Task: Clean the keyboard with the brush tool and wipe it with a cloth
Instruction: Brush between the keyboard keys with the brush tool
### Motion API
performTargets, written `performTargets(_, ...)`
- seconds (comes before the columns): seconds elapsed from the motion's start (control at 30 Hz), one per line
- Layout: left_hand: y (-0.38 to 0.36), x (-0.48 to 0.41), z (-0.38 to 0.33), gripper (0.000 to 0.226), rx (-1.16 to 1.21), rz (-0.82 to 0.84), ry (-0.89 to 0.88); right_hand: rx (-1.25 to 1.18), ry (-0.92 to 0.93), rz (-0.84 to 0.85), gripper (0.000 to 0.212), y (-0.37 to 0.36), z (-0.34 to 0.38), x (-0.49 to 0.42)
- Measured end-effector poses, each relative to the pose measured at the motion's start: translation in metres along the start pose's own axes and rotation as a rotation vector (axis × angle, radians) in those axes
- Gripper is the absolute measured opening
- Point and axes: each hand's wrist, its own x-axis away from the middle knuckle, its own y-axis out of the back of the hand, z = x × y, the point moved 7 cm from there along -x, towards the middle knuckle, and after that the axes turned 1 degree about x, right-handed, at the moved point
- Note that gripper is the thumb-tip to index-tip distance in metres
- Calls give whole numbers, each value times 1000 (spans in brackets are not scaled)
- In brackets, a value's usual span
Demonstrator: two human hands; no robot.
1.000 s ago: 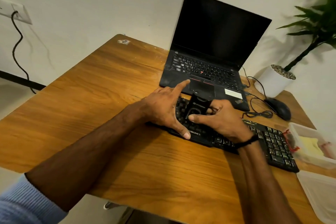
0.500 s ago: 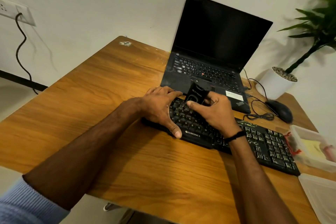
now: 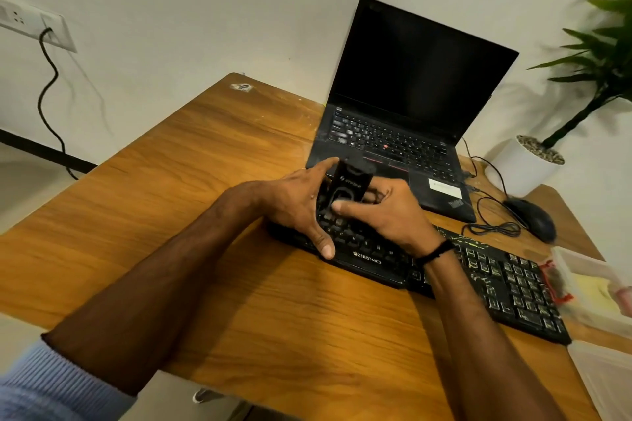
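A black keyboard lies on the wooden table in front of an open laptop. My right hand grips a black brush tool, thumb on its front face, and holds it upright over the keyboard's left part. My left hand rests spread on the keyboard's left end. Its thumb lies on the front edge and its index finger stretches up beside the tool. The bristles are hidden behind my hands. No cloth is clearly visible.
The black laptop stands with a dark screen just behind the keyboard. A wired mouse and its coiled cable lie to the right, near a white plant pot. Clear plastic containers sit at the table's right edge.
The brush tool has shifted slightly left over the keys in my right hand. My left index finger, flat on the keys half a second ago, now reaches up beside the tool.
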Motion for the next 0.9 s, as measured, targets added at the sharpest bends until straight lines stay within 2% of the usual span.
performTargets(0.03, 0, 1, 1, 172, 14, 8, 13, 63, -19, -139, 32, 11, -2, -3)
performTargets(0.07, 0, 1, 2, 172, 20, 19, 29, 84, -26, -197, 30, 17, -2, -4)
performTargets(0.1, 0, 1, 3, 174, 31, 22, 33, 49, -27, -156, 30, 16, -3, -5)
performTargets(0.17, 1, 1, 3, 177, 40, 19, 23, -68, -25, 107, 34, -5, 0, 0)
performTargets(0.2, 2, 1, 3, 178, 45, 21, 18, -86, -19, 175, 36, -13, 3, 4)
performTargets(0.23, 2, 0, 3, 177, 55, 23, 13, -60, -9, 147, 37, -13, 3, 3)
performTargets(0.33, 0, 1, 2, 172, 37, 23, 32, 149, -27, -244, 34, 20, -5, -5)
performTargets(0.37, 0, 2, 2, 172, 24, 28, 43, 129, -27, -263, 35, 24, -9, -5)
performTargets(0.47, 0, 3, 1, 170, 15, 34, 54, -128, -54, 24, 41, 5, -14, 5)
performTargets(0.5, 1, 3, 1, 170, 21, 39, 59, -140, -55, 55, 42, 2, -14, 7)
performTargets(0.53, 1, 2, 1, 172, 22, 42, 57, -117, -54, 4, 42, 7, -18, 6)
performTargets(0.63, 0, 1, 3, 174, 34, 36, 56, 92, -95, -297, 43, 39, -27, 3)
performTargets(0.67, -1, 1, 3, 172, 28, 33, 57, 49, -112, -306, 45, 45, -32, 3)
performTargets(0.77, 0, 1, -6, 162, -21, -29, 38, -282, -152, -258, 45, 49, -42, 11)
performTargets(0.9, -7, 5, -31, 153, -170, -123, -34, -345, -168, -384, 49, 69, -55, 15)
